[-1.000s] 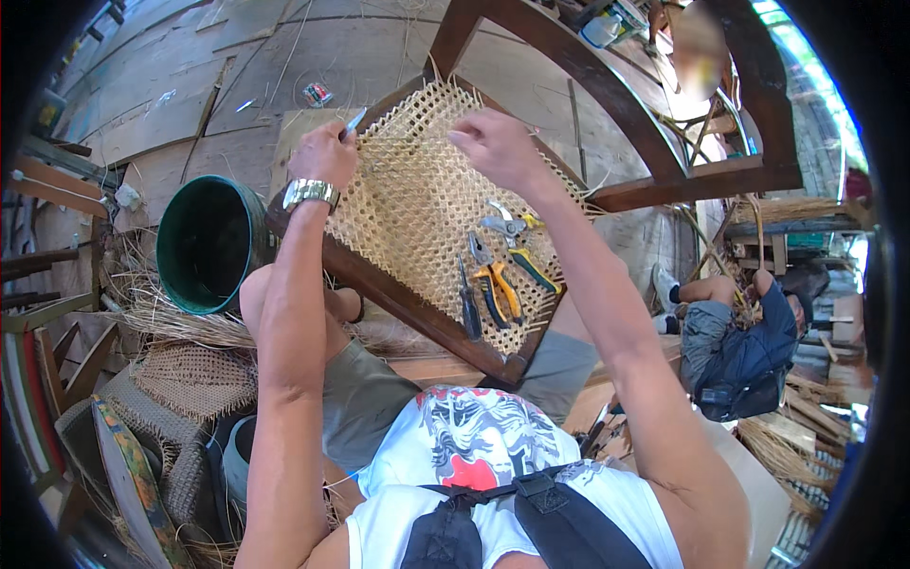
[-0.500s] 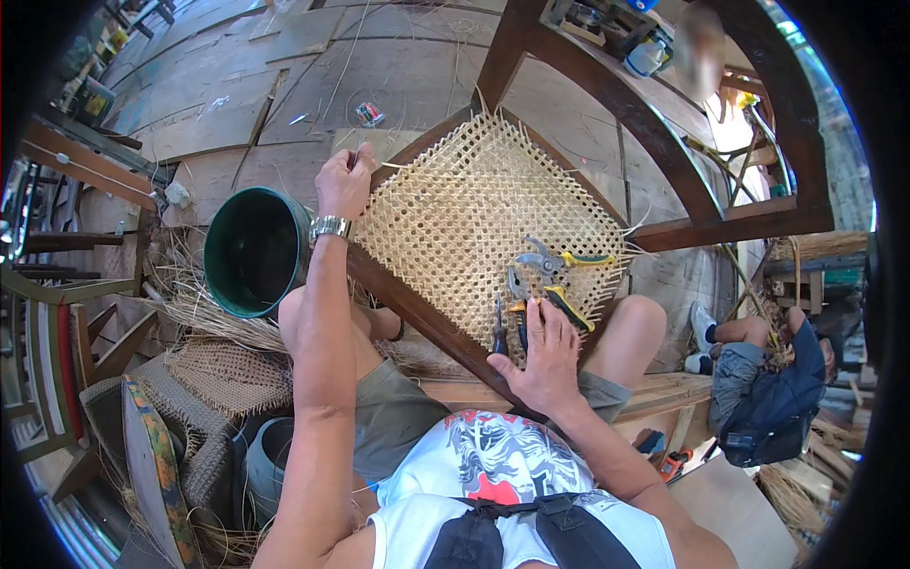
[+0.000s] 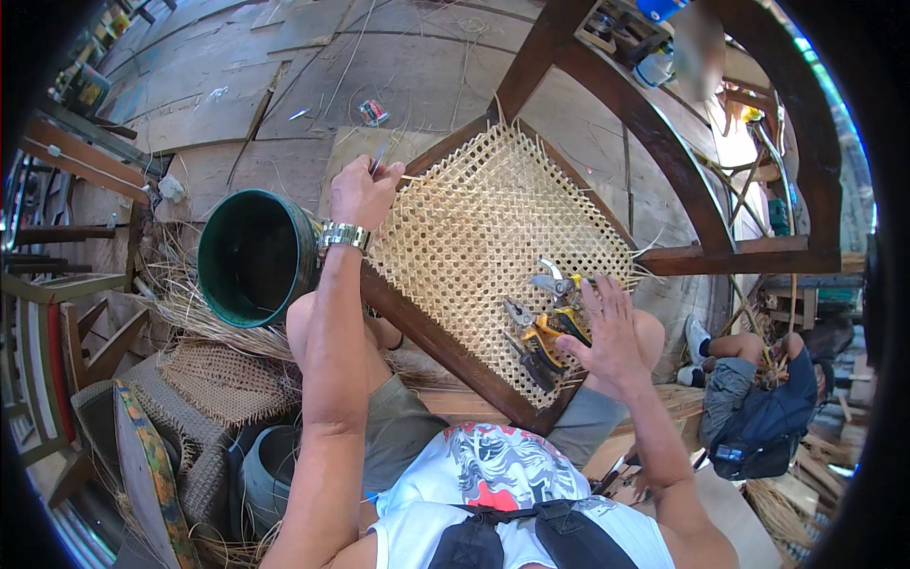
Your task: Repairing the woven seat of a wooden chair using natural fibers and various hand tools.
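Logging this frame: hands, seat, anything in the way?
Left hand grips slim item at edge of seat. Right hand open by pliers. Pliers, pruners on seat, possibly obstructive.

The left arm (image 3: pixel 334 379) stretches forward, only slightly bent at the elbow, and the left hand (image 3: pixel 363 192) reaches farther out, fingers curled into a grip. The right arm (image 3: pixel 662 436) bends more; the right hand (image 3: pixel 611 337) is nearer the body, palm down, fingers extended, thumb apart and pointing inward.
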Demonstrator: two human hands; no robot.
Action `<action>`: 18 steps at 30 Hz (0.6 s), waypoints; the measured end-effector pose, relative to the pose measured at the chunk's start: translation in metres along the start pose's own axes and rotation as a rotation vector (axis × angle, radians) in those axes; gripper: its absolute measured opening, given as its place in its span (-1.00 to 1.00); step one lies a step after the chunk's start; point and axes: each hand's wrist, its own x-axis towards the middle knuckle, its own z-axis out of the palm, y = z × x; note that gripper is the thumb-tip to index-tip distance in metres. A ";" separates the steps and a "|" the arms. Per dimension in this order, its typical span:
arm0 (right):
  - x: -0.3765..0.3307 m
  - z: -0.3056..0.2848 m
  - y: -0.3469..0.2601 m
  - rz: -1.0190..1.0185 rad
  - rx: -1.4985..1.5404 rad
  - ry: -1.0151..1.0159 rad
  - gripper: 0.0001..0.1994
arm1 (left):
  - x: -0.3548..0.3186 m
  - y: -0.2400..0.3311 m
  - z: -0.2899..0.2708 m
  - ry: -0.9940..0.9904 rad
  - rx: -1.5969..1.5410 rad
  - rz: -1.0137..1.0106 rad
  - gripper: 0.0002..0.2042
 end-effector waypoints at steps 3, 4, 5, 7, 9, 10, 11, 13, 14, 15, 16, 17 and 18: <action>0.009 -0.012 0.008 -0.193 0.016 -0.080 0.11 | -0.002 0.001 -0.003 -0.053 -0.085 -0.010 -0.66; 0.012 -0.014 0.009 -0.232 -0.009 -0.099 0.13 | -0.002 0.000 -0.002 -0.047 -0.087 -0.015 -0.66; 0.016 -0.016 0.011 -0.242 -0.014 -0.098 0.13 | -0.001 0.000 -0.001 -0.049 -0.049 -0.025 -0.67; 0.023 -0.021 0.014 -0.339 -0.020 -0.098 0.05 | 0.001 0.000 0.003 -0.047 -0.015 -0.039 -0.68; 0.032 -0.039 0.012 -0.351 0.044 -0.140 0.01 | 0.001 -0.001 0.000 -0.057 -0.003 -0.049 -0.68; 0.036 -0.044 0.012 -0.352 0.103 -0.182 -0.02 | 0.002 -0.004 -0.002 -0.056 0.002 -0.054 -0.68; 0.036 -0.043 0.017 -0.353 0.104 -0.184 -0.02 | 0.003 -0.004 -0.002 -0.080 0.033 -0.055 -0.68; 0.036 -0.040 0.031 -0.362 0.134 -0.176 -0.07 | 0.004 -0.005 -0.004 -0.107 0.067 -0.057 -0.68; 0.037 -0.039 0.037 -0.359 0.134 -0.181 -0.07 | 0.004 -0.003 -0.004 -0.116 0.075 -0.042 -0.68; 0.039 -0.037 0.043 -0.387 0.127 -0.164 -0.10 | 0.003 -0.001 -0.004 -0.125 0.083 -0.027 -0.69; 0.040 -0.034 0.046 -0.415 0.121 -0.147 -0.12 | 0.002 0.000 -0.005 -0.130 0.083 -0.029 -0.69; 0.038 -0.028 0.045 -0.411 0.120 -0.148 -0.12 | 0.003 0.001 -0.004 -0.126 0.106 -0.034 -0.69; 0.036 -0.022 0.040 -0.398 0.088 -0.075 -0.18 | 0.003 0.002 -0.003 -0.122 0.129 -0.040 -0.69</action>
